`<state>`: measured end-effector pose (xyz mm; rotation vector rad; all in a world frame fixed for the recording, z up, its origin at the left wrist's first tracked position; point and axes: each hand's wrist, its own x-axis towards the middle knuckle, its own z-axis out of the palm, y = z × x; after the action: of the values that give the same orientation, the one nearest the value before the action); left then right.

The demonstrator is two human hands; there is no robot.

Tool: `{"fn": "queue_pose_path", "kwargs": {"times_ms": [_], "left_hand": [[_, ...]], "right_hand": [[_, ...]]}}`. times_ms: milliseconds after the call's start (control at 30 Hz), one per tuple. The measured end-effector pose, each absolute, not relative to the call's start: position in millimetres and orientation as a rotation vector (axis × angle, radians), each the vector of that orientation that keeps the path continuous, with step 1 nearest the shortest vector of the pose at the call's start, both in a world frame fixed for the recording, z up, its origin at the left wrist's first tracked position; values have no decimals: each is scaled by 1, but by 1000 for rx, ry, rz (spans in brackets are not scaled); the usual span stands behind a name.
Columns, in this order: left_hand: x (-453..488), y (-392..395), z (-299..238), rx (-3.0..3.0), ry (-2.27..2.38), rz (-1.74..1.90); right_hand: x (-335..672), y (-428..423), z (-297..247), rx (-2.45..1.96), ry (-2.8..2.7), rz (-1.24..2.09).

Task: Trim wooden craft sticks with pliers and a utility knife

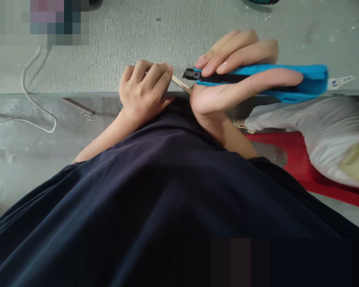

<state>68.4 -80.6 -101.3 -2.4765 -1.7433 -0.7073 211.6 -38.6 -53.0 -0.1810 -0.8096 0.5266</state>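
Observation:
My right hand (230, 73) is wrapped round a blue utility knife (314, 79), with its dark head pointing left toward my other hand. Above the table's front edge, my left hand (146, 87) is closed on a thin pale wooden stick (181, 83). Part of the stick sticks out to the right of my fingertips, and its far end runs close to the heel of my right hand; whether they touch, I cannot tell. The knife's head lies a little above the stick, apart from my left fingers. The rest of the stick is hidden in my left hand.
The grey textured table (107, 44) stretches out ahead. A white cable (25, 75) hangs over its edge at left. Small wood slivers (89, 117) lie on the floor. At right, a person in light trousers (326, 135) is on a red stool (293, 147). A printed scrap (341, 83) lies near the table edge.

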Motion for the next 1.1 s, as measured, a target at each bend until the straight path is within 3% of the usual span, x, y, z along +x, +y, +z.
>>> {"fn": "queue_pose_path", "kwargs": {"times_ms": [367, 767, 1100], "left_hand": [[68, -77, -110, -2493, -1721, -870], [70, -87, -99, -2488, -1747, -809], [64, -75, -118, -2493, -1627, -1004]], "right_hand": [[216, -31, -62, -366, -1015, 524], [214, -28, -68, -512, -981, 599], [213, -19, -78, -337, -1021, 605]]}}
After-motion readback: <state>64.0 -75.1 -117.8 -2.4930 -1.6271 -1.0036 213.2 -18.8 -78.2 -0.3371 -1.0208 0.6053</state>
